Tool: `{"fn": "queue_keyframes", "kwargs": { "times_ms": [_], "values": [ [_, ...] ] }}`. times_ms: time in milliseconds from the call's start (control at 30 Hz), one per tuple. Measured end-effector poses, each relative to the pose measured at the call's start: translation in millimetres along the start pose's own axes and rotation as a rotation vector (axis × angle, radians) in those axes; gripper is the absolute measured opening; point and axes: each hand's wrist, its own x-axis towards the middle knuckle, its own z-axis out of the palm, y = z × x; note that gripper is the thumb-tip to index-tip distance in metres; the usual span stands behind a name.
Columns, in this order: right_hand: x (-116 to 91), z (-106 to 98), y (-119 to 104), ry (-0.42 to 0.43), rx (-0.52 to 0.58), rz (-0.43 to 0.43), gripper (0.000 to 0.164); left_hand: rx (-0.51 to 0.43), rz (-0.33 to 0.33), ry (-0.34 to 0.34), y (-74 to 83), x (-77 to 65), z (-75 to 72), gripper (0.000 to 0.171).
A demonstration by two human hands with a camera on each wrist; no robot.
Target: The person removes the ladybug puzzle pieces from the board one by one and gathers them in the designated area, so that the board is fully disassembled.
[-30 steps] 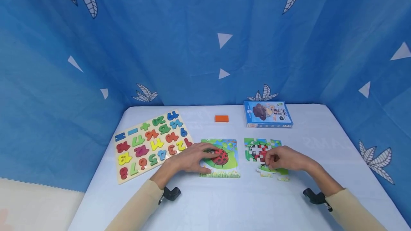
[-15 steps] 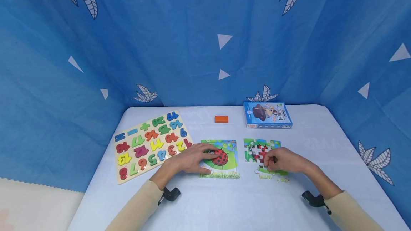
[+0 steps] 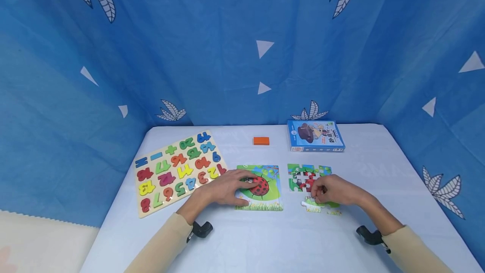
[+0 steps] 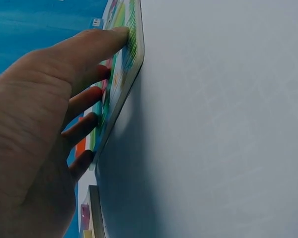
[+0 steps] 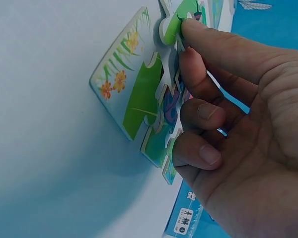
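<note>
My left hand [image 3: 229, 186] rests with spread fingers on a square ladybug picture board [image 3: 270, 199], thumb near its front edge. In the left wrist view the fingertips touch the face of the board. To the right, my right hand [image 3: 335, 189] is over a partly joined ladybug jigsaw [image 3: 294, 169]. In the right wrist view its thumb and index finger pinch a green puzzle piece [image 5: 173, 29], while the other fingers curl in. A flowered corner piece [image 5: 136, 99] lies beside this hand. Near its fingertips is a pale flowered edge piece [image 3: 311, 204]; the hand hides part of the jigsaw.
A wooden number board [image 3: 181, 167] with colored numerals lies angled at the left. An orange block [image 3: 261, 141] sits toward the back, and a blue picture box [image 3: 316, 135] is behind the jigsaw. Blue cloth [image 3: 227, 54] hangs around the white table.
My right hand has shifted slightly left, and more of the pale flowered edge piece shows under its fingertips. My left hand stays where it was on the ladybug board.
</note>
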Motion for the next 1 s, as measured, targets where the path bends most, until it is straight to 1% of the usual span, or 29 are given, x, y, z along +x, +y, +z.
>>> {"fn": "queue_keyframes", "kwargs": {
  "times_ms": [267, 367, 500, 633, 833, 900, 1000],
  "values": [
    [2, -5, -7, 0.021, 0.0, 0.011, 0.005, 0.006, 0.005, 0.004, 1.1, -0.3, 0.3, 0.066],
    [7, -6, -13, 0.021, 0.0, -0.008, 0.004, 0.005, 0.004, -0.001, 1.0, -0.3, 0.5, 0.066],
    [19, 0, -25, 0.025, 0.005, -0.064, 0.004, 0.005, 0.003, -0.01, 1.0, -0.7, -0.1, 0.067],
    [36, 13, -42, 0.032, -0.003, -0.137, 0.005, 0.003, 0.012, -0.009, -0.2, -1.4, -0.1, 0.072],
    [62, 41, -72, 0.001, 0.013, -0.26, 0.011, -0.002, 0.034, -0.009, -3.3, -1.2, 1.0, 0.081],
    [70, 51, -79, -0.011, 0.014, -0.296, 0.015, -0.006, 0.048, 0.0, -4.0, -1.2, 0.9, 0.082],
    [79, 64, -86, -0.008, -0.013, -0.332, 0.025, -0.021, 0.064, 0.008, -4.6, -1.4, 0.2, 0.083]
  ]
}}
